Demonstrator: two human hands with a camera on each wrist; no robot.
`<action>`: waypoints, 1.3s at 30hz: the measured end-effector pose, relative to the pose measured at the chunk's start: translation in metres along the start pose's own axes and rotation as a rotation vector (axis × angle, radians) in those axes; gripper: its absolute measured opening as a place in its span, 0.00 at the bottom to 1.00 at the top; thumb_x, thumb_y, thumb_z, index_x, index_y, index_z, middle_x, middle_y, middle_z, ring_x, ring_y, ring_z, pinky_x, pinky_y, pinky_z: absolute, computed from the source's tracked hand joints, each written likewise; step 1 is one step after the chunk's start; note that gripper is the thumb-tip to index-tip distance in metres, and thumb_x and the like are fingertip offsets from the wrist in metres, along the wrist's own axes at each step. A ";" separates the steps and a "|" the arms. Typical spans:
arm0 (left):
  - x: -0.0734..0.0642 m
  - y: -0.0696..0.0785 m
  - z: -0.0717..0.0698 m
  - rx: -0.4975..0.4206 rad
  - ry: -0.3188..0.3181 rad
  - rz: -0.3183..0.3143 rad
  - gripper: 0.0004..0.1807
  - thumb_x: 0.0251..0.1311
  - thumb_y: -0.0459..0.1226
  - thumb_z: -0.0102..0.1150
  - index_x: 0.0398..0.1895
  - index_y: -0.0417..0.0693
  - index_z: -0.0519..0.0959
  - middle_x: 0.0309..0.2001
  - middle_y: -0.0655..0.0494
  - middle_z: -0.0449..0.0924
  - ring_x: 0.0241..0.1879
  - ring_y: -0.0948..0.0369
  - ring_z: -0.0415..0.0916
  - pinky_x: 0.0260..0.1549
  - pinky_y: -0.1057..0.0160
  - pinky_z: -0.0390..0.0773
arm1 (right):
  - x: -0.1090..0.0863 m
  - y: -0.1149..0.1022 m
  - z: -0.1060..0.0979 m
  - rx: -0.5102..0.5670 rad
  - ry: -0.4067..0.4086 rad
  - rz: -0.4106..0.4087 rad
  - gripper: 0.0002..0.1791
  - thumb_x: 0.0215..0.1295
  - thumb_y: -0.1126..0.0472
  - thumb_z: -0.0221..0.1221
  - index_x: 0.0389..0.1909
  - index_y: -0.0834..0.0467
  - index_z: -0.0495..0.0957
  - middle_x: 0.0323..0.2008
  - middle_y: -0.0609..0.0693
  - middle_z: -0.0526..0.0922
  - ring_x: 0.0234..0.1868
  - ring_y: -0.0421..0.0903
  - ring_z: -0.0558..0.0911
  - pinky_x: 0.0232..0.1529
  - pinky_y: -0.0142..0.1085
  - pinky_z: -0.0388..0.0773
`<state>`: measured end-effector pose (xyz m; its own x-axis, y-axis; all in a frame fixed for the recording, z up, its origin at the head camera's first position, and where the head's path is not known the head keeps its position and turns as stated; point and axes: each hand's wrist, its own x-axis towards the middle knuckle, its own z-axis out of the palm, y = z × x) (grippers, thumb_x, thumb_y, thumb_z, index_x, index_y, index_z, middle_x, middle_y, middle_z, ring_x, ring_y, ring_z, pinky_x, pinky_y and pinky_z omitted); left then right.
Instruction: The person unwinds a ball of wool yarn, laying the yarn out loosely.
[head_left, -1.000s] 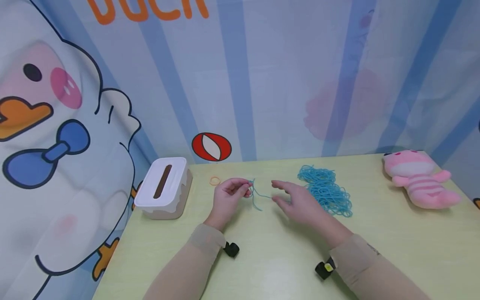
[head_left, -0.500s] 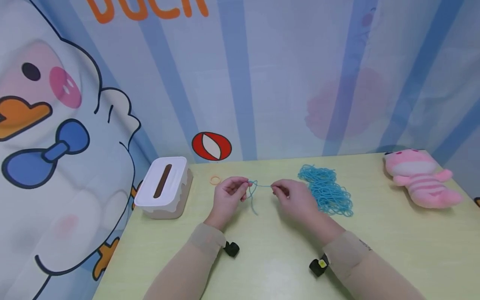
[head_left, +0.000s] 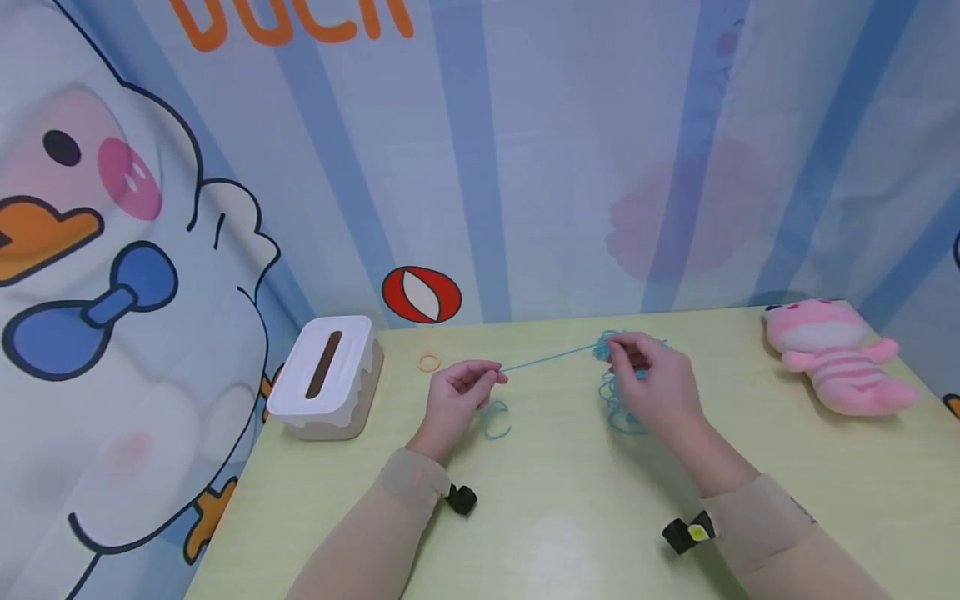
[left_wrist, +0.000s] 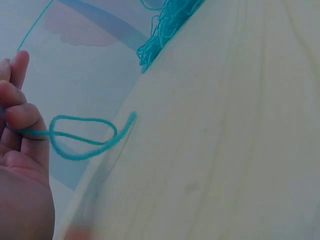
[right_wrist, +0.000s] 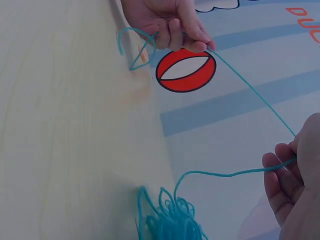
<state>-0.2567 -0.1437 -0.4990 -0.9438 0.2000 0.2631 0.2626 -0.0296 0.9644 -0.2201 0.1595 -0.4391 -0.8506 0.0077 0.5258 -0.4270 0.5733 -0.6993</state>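
Observation:
A thin blue cord (head_left: 551,357) runs taut between the two hands. My left hand (head_left: 459,392) pinches it between thumb and fingertips, and a short loose end (left_wrist: 82,155) curls out below that palm. Further right, my right hand (head_left: 660,383) pinches the same cord, seen stretched in the right wrist view. From the right fingers a slack length (right_wrist: 227,174) leads down to a loose heap of blue cord (right_wrist: 175,225) on the table. In the head view the right hand hides most of that heap.
A white-lidded tissue box (head_left: 326,375) stands on the table (head_left: 540,500) at left. Near it lies a small orange band (head_left: 428,362). A pink plush toy (head_left: 836,358) lies at far right. A printed curtain (head_left: 540,167) hangs behind the table.
The right hand closed its fingers on the cord, then moved right and slightly away, drawing it straight over the heap. The left hand has stayed nearly still; its loose end now curls below the palm.

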 end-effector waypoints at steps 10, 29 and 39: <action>-0.002 0.002 -0.003 -0.030 -0.015 0.005 0.18 0.83 0.34 0.57 0.63 0.24 0.79 0.41 0.67 0.92 0.22 0.64 0.68 0.27 0.72 0.73 | -0.014 0.027 -0.053 -0.028 -0.009 0.109 0.13 0.83 0.58 0.61 0.54 0.60 0.88 0.39 0.59 0.92 0.34 0.24 0.84 0.36 0.17 0.79; -0.002 0.002 -0.001 -0.052 -0.041 0.025 0.18 0.82 0.33 0.58 0.60 0.22 0.79 0.40 0.67 0.92 0.20 0.66 0.66 0.23 0.72 0.68 | -0.029 0.081 -0.093 -0.325 -0.444 0.437 0.23 0.80 0.50 0.61 0.61 0.65 0.86 0.53 0.65 0.91 0.40 0.52 0.85 0.35 0.38 0.77; -0.002 0.003 -0.001 -0.044 -0.041 0.007 0.13 0.81 0.35 0.60 0.58 0.35 0.86 0.41 0.65 0.93 0.21 0.64 0.68 0.24 0.71 0.71 | -0.018 0.027 -0.038 -0.219 -0.151 0.062 0.16 0.78 0.62 0.59 0.59 0.63 0.87 0.58 0.65 0.86 0.53 0.64 0.85 0.50 0.57 0.83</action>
<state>-0.2542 -0.1454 -0.4967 -0.9327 0.2395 0.2697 0.2593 -0.0743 0.9629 -0.2047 0.2055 -0.4488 -0.9164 -0.0646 0.3951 -0.3099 0.7392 -0.5979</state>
